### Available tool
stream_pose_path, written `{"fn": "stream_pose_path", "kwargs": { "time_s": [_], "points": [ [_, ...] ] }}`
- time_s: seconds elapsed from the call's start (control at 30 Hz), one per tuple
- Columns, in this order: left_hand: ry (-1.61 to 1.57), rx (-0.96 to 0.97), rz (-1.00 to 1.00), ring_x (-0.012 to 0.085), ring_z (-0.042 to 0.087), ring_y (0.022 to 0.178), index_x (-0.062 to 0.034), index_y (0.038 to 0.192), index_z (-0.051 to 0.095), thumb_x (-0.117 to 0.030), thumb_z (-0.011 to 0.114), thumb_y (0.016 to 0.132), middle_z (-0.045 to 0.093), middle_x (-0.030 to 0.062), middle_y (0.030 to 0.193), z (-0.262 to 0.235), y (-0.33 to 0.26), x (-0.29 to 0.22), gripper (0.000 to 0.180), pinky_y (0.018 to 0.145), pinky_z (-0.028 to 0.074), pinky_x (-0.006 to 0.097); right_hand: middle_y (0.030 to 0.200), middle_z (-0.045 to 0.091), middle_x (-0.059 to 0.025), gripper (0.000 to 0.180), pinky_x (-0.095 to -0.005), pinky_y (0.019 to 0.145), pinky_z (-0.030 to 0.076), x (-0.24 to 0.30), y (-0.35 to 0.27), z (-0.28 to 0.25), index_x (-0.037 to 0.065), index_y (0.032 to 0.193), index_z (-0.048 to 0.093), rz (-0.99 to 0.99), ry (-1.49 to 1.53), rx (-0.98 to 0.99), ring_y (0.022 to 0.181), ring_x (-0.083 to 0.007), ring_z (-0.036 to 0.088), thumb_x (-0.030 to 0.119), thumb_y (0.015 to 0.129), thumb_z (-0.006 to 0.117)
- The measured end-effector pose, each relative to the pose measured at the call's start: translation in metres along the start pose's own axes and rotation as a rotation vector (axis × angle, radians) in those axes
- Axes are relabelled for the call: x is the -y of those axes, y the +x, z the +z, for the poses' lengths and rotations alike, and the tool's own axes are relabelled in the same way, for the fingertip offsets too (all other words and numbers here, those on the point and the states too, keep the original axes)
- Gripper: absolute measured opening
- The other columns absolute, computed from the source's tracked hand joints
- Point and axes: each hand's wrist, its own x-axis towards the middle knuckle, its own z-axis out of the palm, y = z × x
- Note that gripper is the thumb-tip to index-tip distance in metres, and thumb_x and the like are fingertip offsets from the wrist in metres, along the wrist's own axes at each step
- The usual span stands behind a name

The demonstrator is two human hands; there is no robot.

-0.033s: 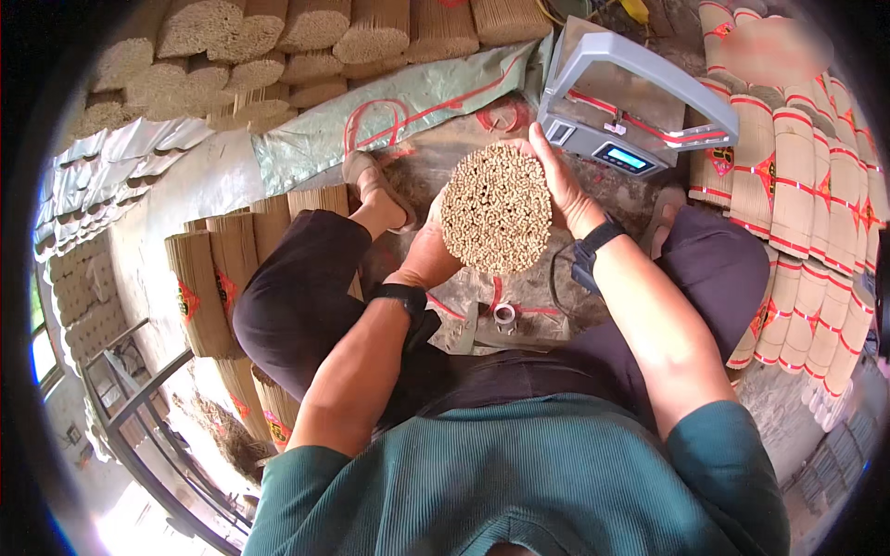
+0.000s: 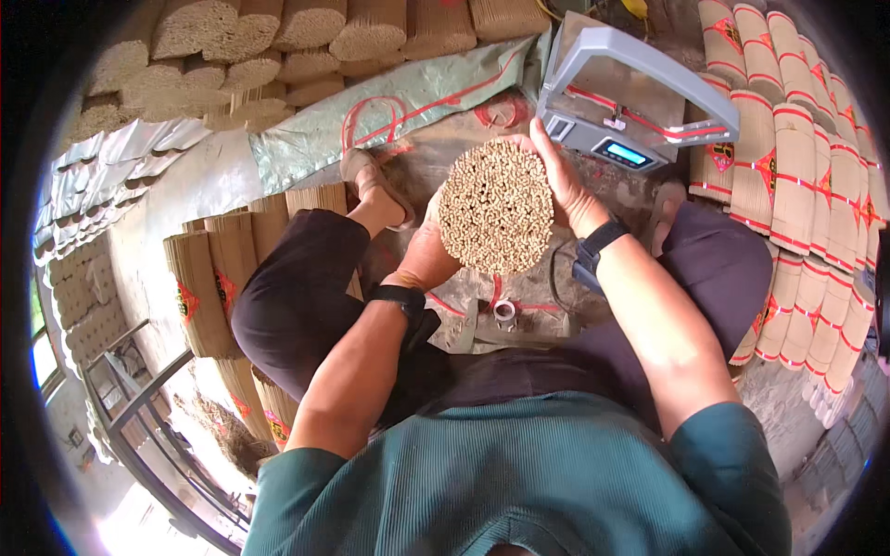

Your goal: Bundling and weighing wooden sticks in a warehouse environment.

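Note:
A thick round bundle of incense sticks (image 2: pixel 497 208) stands between my palms, its tan, tightly packed ends facing up. My left hand (image 2: pixel 429 253) wraps its lower left side, while my right hand (image 2: pixel 567 190) presses along the right side with the thumb pointing up the rim. Most fingers are hidden behind the bundle. A strapping machine (image 2: pixel 593 141) with a grey arch and a lit blue display stands just beyond my right hand. Below the bundle, a small metal ring-shaped fitting (image 2: pixel 504 312) shows between my legs.
Red-banded bundles (image 2: pixel 777 171) lie stacked on the right. Unbanded bundles (image 2: pixel 366 32) are piled at the back left, behind a green plastic sheet (image 2: pixel 311 144). More bundles (image 2: pixel 197 292) stand by my left knee, near a metal rail (image 2: pixel 153 389). Red strap (image 2: pixel 399 111) crosses the sheet.

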Motion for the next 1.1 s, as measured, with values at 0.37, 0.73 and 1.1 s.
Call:
{"fn": "stream_pose_path", "kwargs": {
  "time_s": [0.37,0.73,1.1],
  "points": [
    [-0.466,0.176,-0.180,0.0388,0.060,0.100,-0.0053,0.115,0.053,-0.016,0.066,0.080,0.057,0.0211,0.117,0.018,-0.015,0.085,0.039,0.085,0.047,0.047,0.140,0.044,-0.0196,0.090,-0.0371,0.113,0.020,-0.011,-0.001,-0.039,0.001,0.126,0.056,-0.214,-0.462,-0.289,0.135,-0.0272,0.034,0.074,0.088,0.020],
    [-0.430,-0.409,0.007,0.0368,0.033,0.134,-0.0108,0.132,0.050,-0.020,0.072,0.078,0.040,0.0151,0.142,-0.101,0.048,-0.015,0.059,0.108,0.029,0.048,0.123,0.058,-0.0164,0.083,-0.0375,0.098,0.036,-0.038,-0.036,-0.079,0.003,0.128,0.054,0.055,-0.495,-0.585,0.113,-0.0241,0.052,0.072,0.088,0.031],
    [-0.236,-0.422,-0.169,0.0360,0.030,0.135,-0.0112,0.135,0.047,-0.039,0.063,0.084,0.037,0.0147,0.144,-0.070,0.063,-0.041,0.060,0.110,0.019,0.052,0.118,0.061,-0.0160,0.086,-0.0348,0.093,0.041,-0.056,-0.034,-0.107,0.001,0.124,0.057,-0.034,-0.496,-0.594,0.107,-0.0248,0.055,0.075,0.085,0.035]
  ]
}}
